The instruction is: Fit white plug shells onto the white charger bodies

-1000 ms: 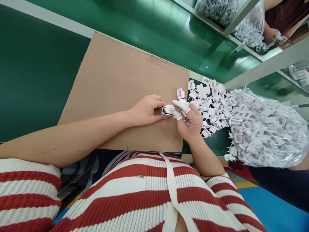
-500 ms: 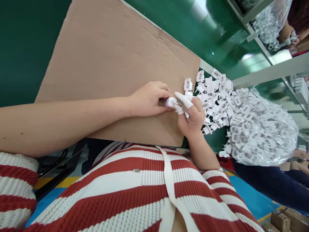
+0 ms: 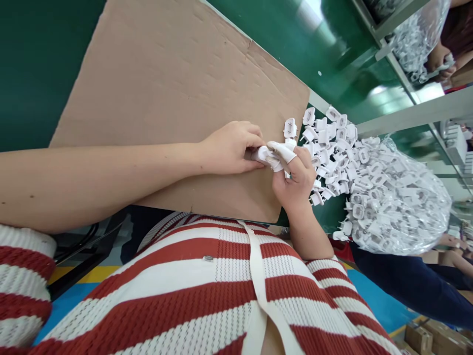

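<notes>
Over the cardboard sheet (image 3: 155, 84), my left hand (image 3: 232, 148) is closed around a small white plastic part (image 3: 260, 155), whose rounded end pokes out past the fingertips. My right hand (image 3: 295, 172) meets it from the right, with white finger cots on the thumb and forefinger. Those two fingertips pinch at the end of the same part; whether a second small piece lies between them is hidden. Just beyond my right hand, one white plug-like piece (image 3: 290, 128) rests at the cardboard's edge.
Many loose white plug pieces (image 3: 325, 143) are heaped on the green table right of the cardboard. Beside them bulges a clear plastic bag (image 3: 402, 202) full of similar pieces. A metal frame bar (image 3: 414, 111) crosses at right. Another person's hands (image 3: 441, 64) work at upper right.
My right fingertips have closed in slightly on the white part's end, covering more of it. Both hands stay in nearly the same place; the view has shifted a little.
</notes>
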Available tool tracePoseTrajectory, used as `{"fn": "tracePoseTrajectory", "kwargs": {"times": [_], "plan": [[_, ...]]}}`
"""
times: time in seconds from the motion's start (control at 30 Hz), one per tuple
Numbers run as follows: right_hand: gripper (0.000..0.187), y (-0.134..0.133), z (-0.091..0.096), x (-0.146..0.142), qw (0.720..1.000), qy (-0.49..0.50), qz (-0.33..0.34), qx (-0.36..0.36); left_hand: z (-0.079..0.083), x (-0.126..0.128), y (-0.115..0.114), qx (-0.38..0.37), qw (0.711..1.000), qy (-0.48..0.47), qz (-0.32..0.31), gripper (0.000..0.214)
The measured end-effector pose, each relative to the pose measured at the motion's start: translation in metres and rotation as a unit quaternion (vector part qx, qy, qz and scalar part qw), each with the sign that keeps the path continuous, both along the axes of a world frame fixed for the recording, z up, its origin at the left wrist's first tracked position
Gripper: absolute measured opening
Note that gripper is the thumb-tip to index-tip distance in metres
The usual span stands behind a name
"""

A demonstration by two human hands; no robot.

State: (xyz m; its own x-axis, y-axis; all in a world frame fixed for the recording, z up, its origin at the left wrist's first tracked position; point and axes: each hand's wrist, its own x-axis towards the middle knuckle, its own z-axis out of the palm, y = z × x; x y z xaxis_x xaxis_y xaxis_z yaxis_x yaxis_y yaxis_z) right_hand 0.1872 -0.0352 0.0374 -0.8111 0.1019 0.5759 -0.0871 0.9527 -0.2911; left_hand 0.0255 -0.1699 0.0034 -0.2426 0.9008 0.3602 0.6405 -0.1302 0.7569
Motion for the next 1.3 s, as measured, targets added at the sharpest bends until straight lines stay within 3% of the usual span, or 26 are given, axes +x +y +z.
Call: {"fn": "tracePoseTrajectory", "kwargs": {"times": [0.33,0.7,1.03,1.13,1.3], "plan": [[0.034,-0.001,-0.003,0.001,0.997,-0.075,-0.022,-0.013,0.004,0.002,0.0,-0.014,1.0,-0.015,0.008,0.028],[0.035,-0.003,0.0,0.0,0.998,-0.033,-0.041,0.044,0.004,0.006,0.001,0.0,0.999,-0.034,0.018,0.032],[0.038,-0.015,-0.015,-0.001,0.991,-0.036,-0.13,0.0,0.003,0.024,0.002,-0.019,0.992,0.041,0.121,0.026],[0.04,-0.01,-0.018,-0.004,0.991,-0.035,-0.12,-0.049,0.004,0.021,0.003,-0.026,0.993,-0.012,0.117,0.029],[0.063,0.005,-0.023,-0.009,0.968,0.042,-0.06,-0.24,0.012,0.014,0.0,-0.041,0.979,-0.171,0.108,0.042]]}}
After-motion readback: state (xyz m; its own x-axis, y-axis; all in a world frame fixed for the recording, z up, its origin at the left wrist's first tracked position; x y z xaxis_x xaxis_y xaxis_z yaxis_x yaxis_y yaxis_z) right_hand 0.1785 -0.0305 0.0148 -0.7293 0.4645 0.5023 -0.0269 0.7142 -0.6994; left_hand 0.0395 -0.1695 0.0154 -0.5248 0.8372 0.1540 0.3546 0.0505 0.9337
